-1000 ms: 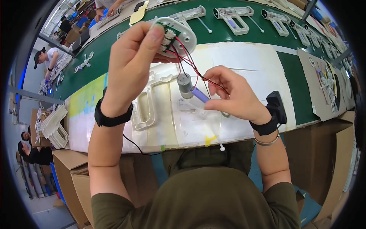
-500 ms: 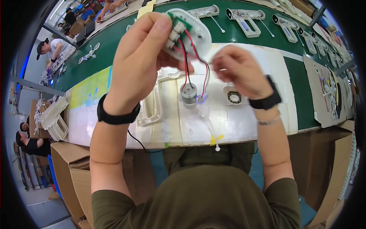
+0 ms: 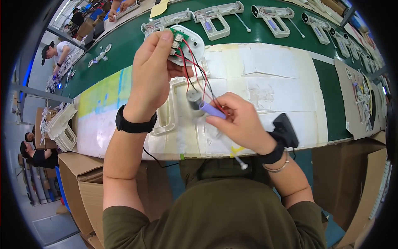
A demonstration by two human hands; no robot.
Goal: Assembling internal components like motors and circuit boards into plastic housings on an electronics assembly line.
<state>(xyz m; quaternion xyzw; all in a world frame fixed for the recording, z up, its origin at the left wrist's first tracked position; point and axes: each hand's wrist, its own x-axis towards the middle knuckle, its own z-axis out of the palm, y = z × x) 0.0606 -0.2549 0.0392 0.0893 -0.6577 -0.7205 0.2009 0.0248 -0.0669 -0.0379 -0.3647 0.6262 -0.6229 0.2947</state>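
Observation:
My left hand (image 3: 153,62) grips a white oval cover (image 3: 195,43) by its edge, thumb on the green circuit board (image 3: 178,38) fixed inside it. Red and black wires (image 3: 201,72) run down from the board. A silver cylindrical motor (image 3: 193,98) hangs or stands at the wire ends; which, I cannot tell. My right hand (image 3: 238,120) pinches a purple cylindrical battery cell (image 3: 212,110) between thumb and fingers, beside the motor. Behind my left wrist, a white handle-shaped housing (image 3: 168,118) lies on the bench. A thin white rod with a ball tip (image 3: 243,166) overhangs the front edge, partly blurred.
Several white housings with parts inside (image 3: 271,23) line the back of the green bench. White covering sheets (image 3: 286,91) lie before me. Cardboard boxes (image 3: 83,174) stand at both sides below. White shells (image 3: 62,128) are stacked at left. Another person (image 3: 62,52) works at far left.
My left hand has lowered the oval cover toward the bench. My right hand has moved down and taken hold of the purple battery cell, which lay beside the motor.

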